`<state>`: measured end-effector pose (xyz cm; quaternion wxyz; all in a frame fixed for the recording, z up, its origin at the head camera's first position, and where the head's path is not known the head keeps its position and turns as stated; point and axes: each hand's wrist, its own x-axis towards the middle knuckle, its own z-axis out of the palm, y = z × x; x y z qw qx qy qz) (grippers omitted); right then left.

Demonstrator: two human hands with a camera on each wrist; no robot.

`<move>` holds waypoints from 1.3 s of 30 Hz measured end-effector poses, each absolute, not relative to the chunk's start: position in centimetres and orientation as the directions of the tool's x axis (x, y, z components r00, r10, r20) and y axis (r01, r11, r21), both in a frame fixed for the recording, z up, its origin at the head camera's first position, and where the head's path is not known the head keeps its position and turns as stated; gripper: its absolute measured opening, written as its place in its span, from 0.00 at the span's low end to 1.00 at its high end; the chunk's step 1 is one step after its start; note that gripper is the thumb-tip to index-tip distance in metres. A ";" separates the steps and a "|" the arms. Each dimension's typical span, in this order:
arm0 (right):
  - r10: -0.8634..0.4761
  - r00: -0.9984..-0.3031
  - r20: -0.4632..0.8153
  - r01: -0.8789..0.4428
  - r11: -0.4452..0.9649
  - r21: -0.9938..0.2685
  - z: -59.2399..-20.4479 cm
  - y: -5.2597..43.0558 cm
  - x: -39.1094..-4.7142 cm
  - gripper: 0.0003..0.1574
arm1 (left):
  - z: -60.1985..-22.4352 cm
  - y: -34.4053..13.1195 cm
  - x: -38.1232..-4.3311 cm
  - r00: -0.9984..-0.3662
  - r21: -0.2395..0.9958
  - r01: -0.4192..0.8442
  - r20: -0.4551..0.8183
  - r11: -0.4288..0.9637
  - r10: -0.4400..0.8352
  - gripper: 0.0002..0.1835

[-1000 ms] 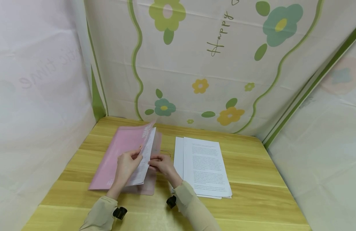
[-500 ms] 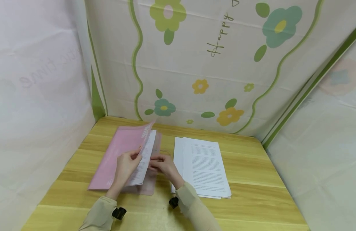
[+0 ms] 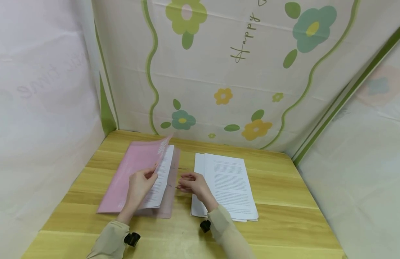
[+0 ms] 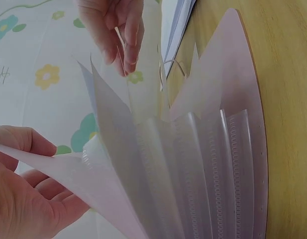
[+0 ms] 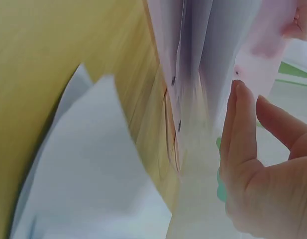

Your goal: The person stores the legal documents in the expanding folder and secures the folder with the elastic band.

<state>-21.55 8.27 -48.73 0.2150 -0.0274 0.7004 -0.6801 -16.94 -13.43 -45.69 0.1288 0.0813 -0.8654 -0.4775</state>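
A pink expanding file folder (image 3: pixel 139 158) lies at the left of the table, its cover raised. My left hand (image 3: pixel 139 185) pinches the cover's edge between thumb and fingers. White printed sheets (image 3: pixel 162 172) stand inside, just under the cover. In the left wrist view, several clear pleated pockets (image 4: pixel 193 164) fan out behind the sheets. My right hand (image 3: pixel 196 185) hovers just right of the folder's open edge. Its fingers (image 5: pixel 240 124) are nearly straight, thumb apart from them, with nothing seen held. A thin elastic cord (image 5: pixel 168 124) loops from the folder's back panel.
A stack of printed papers (image 3: pixel 230 187) lies right of the folder, partly behind my right forearm. The wooden table (image 3: pixel 293 216) ends at a flower-printed cloth wall (image 3: pixel 200 72) at the back. Cloth walls also stand on both sides.
My right hand has let go of the sheets' edge and moved right, away from the folder. The left hand keeps its grip on the cover, almost still.
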 end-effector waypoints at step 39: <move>0.000 -0.956 -0.292 0.280 0.283 -0.917 -49.2 23.6 -22.7 0.30 | -45.7 -13.4 -16.9 -0.959 0.850 -0.013 0.139 0.527 -0.247 0.18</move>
